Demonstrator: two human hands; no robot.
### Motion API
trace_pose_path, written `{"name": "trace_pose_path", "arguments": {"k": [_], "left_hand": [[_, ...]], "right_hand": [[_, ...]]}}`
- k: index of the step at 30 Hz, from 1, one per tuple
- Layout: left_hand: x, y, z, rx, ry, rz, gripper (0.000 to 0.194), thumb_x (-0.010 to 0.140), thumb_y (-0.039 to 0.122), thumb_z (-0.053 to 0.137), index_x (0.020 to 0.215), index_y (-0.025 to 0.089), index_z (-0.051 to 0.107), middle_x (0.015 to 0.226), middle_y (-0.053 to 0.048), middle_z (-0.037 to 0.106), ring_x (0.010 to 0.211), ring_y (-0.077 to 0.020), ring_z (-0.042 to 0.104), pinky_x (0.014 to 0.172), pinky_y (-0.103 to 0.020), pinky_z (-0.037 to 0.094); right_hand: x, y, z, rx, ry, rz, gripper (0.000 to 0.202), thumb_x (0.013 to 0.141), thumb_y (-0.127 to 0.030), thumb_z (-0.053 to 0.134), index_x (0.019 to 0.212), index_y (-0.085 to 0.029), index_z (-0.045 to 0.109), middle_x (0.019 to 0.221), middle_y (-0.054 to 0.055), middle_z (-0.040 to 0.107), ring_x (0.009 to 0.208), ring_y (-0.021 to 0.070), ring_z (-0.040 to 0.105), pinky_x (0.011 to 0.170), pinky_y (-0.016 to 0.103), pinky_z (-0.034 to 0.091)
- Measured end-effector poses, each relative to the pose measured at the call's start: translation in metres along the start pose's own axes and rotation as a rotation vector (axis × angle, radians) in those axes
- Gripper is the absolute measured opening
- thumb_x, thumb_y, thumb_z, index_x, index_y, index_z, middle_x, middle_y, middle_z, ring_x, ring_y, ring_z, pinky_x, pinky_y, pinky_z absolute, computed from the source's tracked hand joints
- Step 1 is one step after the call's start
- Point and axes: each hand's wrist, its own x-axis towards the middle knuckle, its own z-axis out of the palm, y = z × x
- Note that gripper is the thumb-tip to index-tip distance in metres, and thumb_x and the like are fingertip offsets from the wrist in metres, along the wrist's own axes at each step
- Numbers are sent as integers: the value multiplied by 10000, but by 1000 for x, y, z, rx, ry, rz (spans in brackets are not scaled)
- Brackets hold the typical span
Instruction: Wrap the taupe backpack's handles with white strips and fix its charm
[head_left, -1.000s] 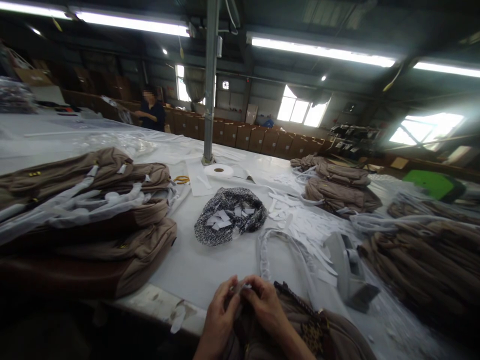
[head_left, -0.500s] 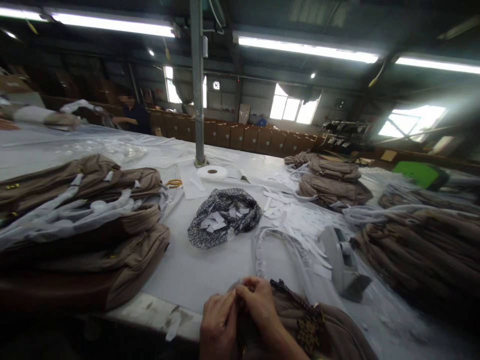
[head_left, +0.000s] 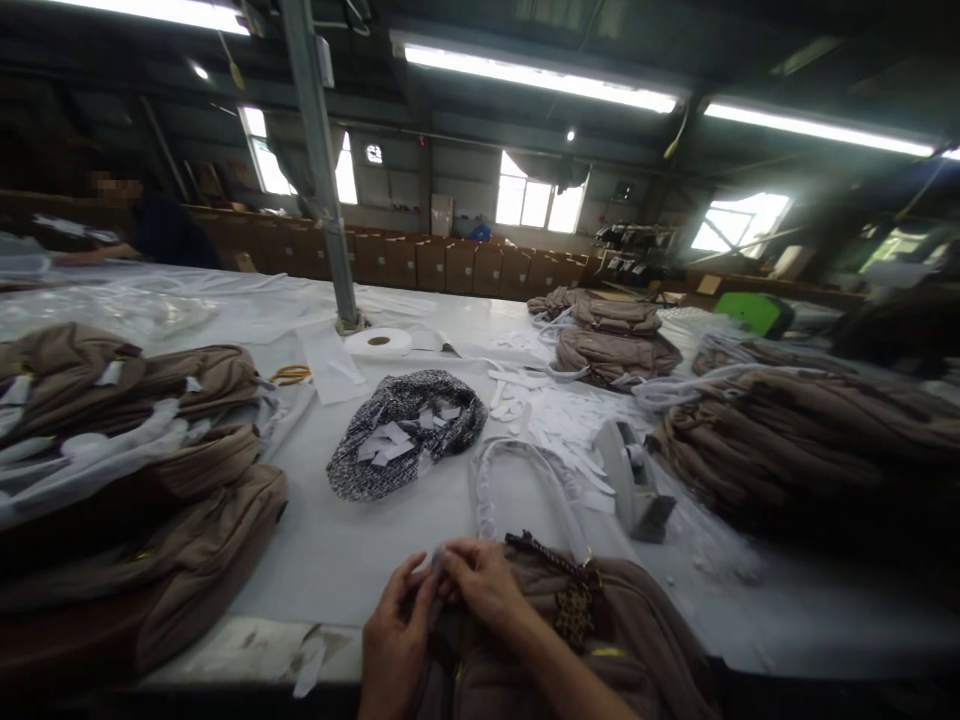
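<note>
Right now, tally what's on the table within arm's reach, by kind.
Brown bag under both hands: 1
Wrapped bag handle: 1
Tape dispenser: 1
Black-and-white speckled fabric pouch: 1
White tape roll: 1
Total: 5
Side stacks of brown bags: too overlapped to count.

Beyond my grip I saw a long white surface (head_left: 390, 540), a steel post (head_left: 319, 170), bright windows (head_left: 534, 203), ceiling strip lights (head_left: 536, 78) and stacked cartons (head_left: 442, 265).

matt brown cloth bag (head_left: 570, 650), white paper scraps (head_left: 390, 445)
</note>
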Motion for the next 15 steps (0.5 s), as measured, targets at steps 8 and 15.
{"name": "trace_pose_path", "arguments": {"k": [8, 15], "left_hand": [[7, 12, -2, -282, -28, -151, 579, 631, 452, 739, 1081, 168, 509, 722, -2, 693, 695, -164, 643, 679, -260, 499], [17, 21, -12, -295, -160, -195, 585, 615, 448, 739, 1073, 156, 522, 697, -6, 696, 662, -184, 659, 631, -281, 517]], "right_hand": [[-39, -27, -93, -84, 304, -17, 473, 800, -489, 496, 1067, -115, 610, 749, 54, 670, 544, 144, 593, 490, 243, 454], [-75, -7, -20, -685, 71, -125, 182, 756, -350, 615, 755, -202, 721, 752, 46, 671, 733, 205, 609, 667, 281, 430]]}}
